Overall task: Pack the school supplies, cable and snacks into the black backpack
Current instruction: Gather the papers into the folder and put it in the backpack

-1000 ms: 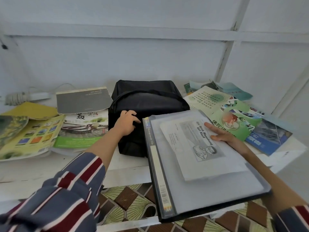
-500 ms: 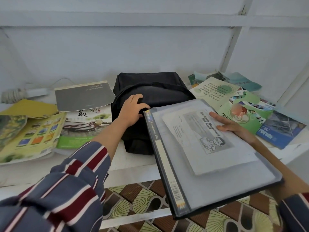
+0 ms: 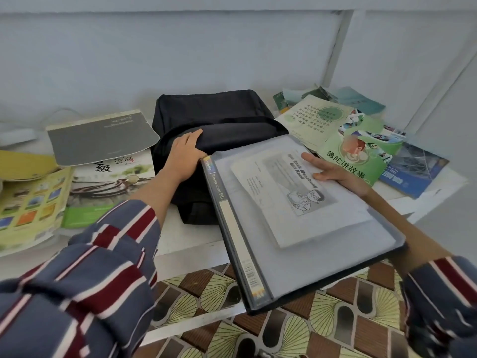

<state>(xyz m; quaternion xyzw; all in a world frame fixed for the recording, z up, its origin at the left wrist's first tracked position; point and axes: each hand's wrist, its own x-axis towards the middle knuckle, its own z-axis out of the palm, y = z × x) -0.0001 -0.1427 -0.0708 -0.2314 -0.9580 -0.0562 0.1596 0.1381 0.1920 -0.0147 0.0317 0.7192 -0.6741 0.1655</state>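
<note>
The black backpack [image 3: 219,117] lies on the white shelf against the wall, and I cannot see whether its zip is undone. My left hand [image 3: 187,151] rests on its upper front, fingers laid along the curved seam. My right hand [image 3: 333,174] grips the right edge of a black file folder [image 3: 322,262], digits on top of the printed sheet [image 3: 291,192] lying on it. The folder is tilted, its far end over the backpack's front and its near end out past the shelf edge. No cable or snacks can be made out.
Books lie on both sides of the bag: a grey one [image 3: 103,135] and green and yellow ones [image 3: 33,202] to the left, green and blue booklets [image 3: 361,151] to the right. A white power strip [image 3: 15,136] sits far left. Patterned floor tiles [image 3: 322,324] show below the shelf [image 3: 191,236].
My left hand has slid from the backpack's front side up onto its upper seam. The folder has moved a little further over the bag, still held by my right hand.
</note>
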